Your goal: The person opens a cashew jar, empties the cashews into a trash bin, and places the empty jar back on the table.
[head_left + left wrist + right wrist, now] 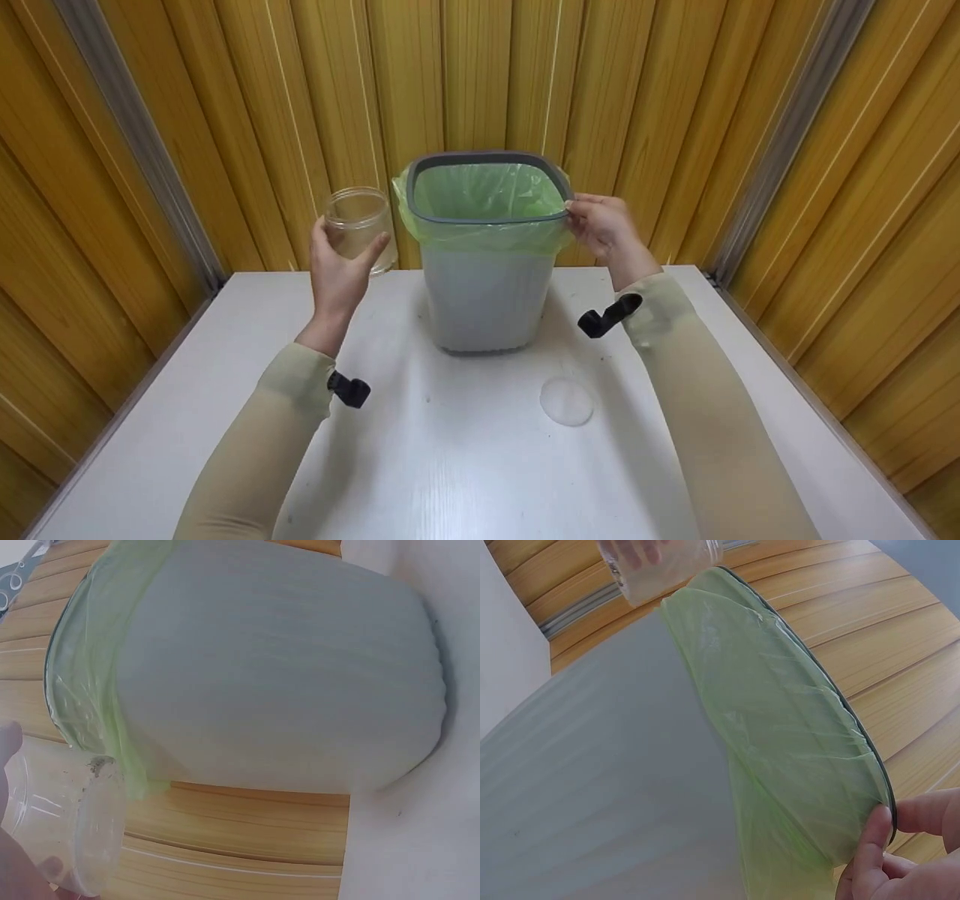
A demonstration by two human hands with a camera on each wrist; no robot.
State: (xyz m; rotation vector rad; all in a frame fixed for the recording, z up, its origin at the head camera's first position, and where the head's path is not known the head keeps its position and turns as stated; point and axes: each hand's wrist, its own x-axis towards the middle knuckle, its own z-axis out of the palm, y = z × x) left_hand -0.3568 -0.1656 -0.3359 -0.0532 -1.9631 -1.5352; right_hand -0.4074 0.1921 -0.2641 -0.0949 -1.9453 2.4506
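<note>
My left hand [339, 270] grips a clear plastic jar [364, 232] without a lid, held upright just left of the trash can. In the left wrist view, dark specks show near the base of the jar [67, 810]. At the can's right side, my right hand [606, 229] pinches the grey rim [487, 220] between thumb and fingers. The trash can [487, 300] is pale grey and stands at the back of the table. A green bag [495, 238] lines it and folds over its outside. Fingers [874, 851] press on the bag's edge in the right wrist view.
A clear round lid [567, 401] lies flat on the white table [450, 465], in front of the can and to its right. Wood-patterned panels [480, 75] rise behind the table and on both sides. Each sleeve carries a black wrist mount [609, 315].
</note>
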